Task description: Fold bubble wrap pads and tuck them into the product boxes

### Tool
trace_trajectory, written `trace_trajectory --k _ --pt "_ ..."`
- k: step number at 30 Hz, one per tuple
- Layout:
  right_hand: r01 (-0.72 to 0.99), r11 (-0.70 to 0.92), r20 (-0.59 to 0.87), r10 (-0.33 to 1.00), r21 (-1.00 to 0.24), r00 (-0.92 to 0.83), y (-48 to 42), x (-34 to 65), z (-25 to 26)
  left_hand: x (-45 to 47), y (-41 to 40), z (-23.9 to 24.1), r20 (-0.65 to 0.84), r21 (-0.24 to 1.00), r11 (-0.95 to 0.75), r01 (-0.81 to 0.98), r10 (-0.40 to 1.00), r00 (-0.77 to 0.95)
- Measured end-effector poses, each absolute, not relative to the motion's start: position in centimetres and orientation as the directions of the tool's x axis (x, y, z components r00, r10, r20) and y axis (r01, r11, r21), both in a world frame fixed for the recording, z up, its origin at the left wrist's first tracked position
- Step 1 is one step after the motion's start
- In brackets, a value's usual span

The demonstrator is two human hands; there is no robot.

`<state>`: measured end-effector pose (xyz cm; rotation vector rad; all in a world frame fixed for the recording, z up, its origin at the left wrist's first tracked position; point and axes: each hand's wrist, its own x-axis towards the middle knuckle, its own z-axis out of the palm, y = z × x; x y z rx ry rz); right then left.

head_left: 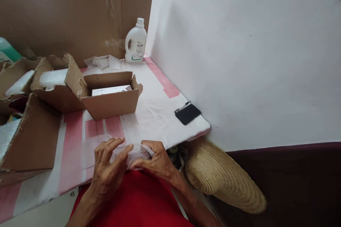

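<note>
At the table's near edge, my right hand is closed around one end of a bundle in clear bubble wrap. Something dark shows through the plastic by the right thumb and fingers; its kind is hidden. My left hand is over the other end, fingers apart and bent, the thumb reaching toward the wrap. Whether its tips touch the plastic I cannot tell. A loose sheet of the same clear wrap spreads flat on the table to the left of that hand.
An open cardboard box with a white item inside stands ahead. More boxes with bubble-wrapped things crowd the left. A white detergent bottle, crumpled wrap and a black pad lie farther off. A straw hat hangs right, beside the wall.
</note>
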<state>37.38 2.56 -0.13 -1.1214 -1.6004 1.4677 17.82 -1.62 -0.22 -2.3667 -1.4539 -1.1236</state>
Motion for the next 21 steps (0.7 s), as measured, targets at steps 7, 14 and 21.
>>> trace_trajectory --k 7,14,21 --pt "-0.159 -0.228 -0.164 0.927 -0.961 -0.338 2.7 37.8 -1.8 17.6 -1.6 -0.5 0.727 0.263 -0.560 0.786 0.650 0.220" --pt "-0.185 -0.206 -0.155 0.954 -0.961 -0.255 6.7 38.1 -3.4 17.7 -3.7 1.2 0.656 0.224 -0.677 0.701 0.637 0.405" --pt "0.100 -0.018 -0.056 0.919 -0.995 -0.389 14.3 39.2 -5.0 21.5 -2.1 -4.3 0.249 0.146 -0.636 0.757 0.765 0.594"
